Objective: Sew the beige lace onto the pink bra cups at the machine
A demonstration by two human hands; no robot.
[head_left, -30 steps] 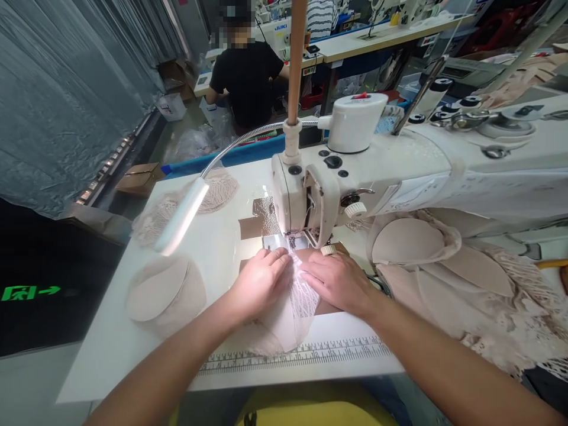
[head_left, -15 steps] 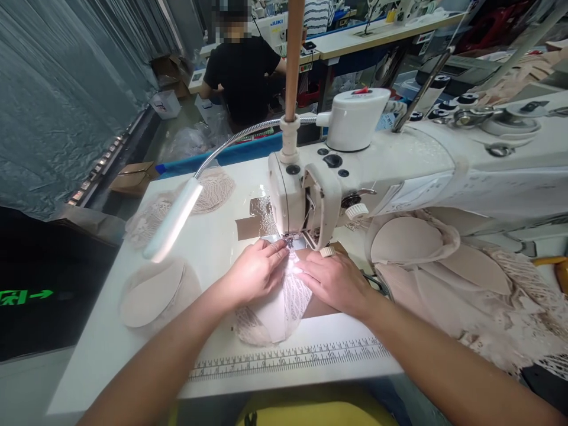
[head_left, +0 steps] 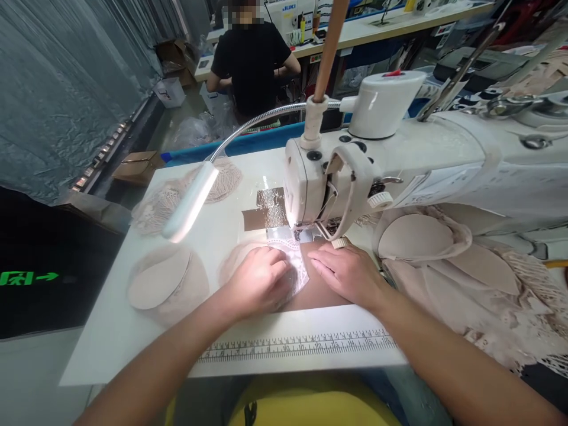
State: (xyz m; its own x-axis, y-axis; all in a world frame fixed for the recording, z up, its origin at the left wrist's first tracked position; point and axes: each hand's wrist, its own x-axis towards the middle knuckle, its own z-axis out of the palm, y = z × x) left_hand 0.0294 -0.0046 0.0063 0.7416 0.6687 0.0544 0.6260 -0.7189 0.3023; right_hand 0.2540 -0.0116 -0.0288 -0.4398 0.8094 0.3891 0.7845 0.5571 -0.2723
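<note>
A lace-covered bra cup point(head_left: 299, 269) lies under the needle area of a white sewing machine point(head_left: 306, 183), its pale lace edge close to the presser foot point(head_left: 298, 234). Over the cup's left part sits my left hand point(head_left: 261, 278), fingers bent and gripping it; the fingertips are partly hidden. My right hand point(head_left: 346, 269) rests flat on the brown sheet point(head_left: 317, 290) just right of the cup, fingers stretched out and holding nothing. A small gap separates its fingertips from the lace.
Several more cups lie about: a foam cup point(head_left: 160, 281) at left, lace pieces point(head_left: 222, 180) behind the lamp point(head_left: 193, 201), and a beige garment point(head_left: 444, 284) at right. A printed ruler point(head_left: 297, 348) runs along the table's front edge. A person in black point(head_left: 251, 68) sits beyond.
The cup has turned under the machine, its lower end swinging left beneath my left hand. My right hand has come off the lace onto the brown sheet. The camera view has shifted slightly.
</note>
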